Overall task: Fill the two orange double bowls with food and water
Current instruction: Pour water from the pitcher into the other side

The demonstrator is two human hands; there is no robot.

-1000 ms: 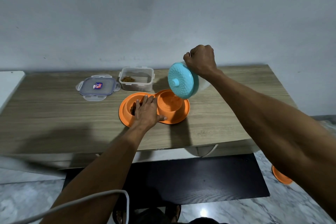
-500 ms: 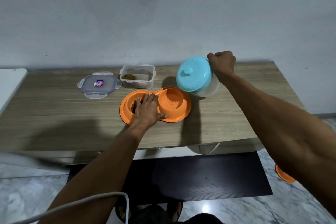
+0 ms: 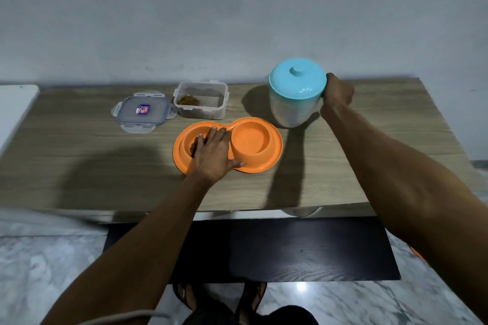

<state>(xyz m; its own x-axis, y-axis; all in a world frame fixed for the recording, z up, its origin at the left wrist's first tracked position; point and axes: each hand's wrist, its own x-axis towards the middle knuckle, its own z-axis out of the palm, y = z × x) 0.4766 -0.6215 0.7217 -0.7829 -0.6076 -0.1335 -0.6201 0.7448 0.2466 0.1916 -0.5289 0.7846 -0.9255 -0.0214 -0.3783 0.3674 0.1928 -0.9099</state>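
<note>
An orange double bowl lies on the wooden table. My left hand rests flat on its left half, over brown food that peeks out beside my fingers. The right half looks wet inside. My right hand grips the handle side of a clear jug with a blue lid, which stands upright on the table just behind the bowl's right end. A sliver of a second orange bowl shows on the floor at the right, mostly hidden by my right arm.
A clear food container with a little brown food stands behind the bowl, its lid lying to the left. A white surface adjoins the table's left end. Below are a dark mat, marble floor and my feet.
My right hand has tipped the jug back from its tilted pouring position over the bowl and moved it right, setting it upright on the table. My left hand stayed on the bowl.
</note>
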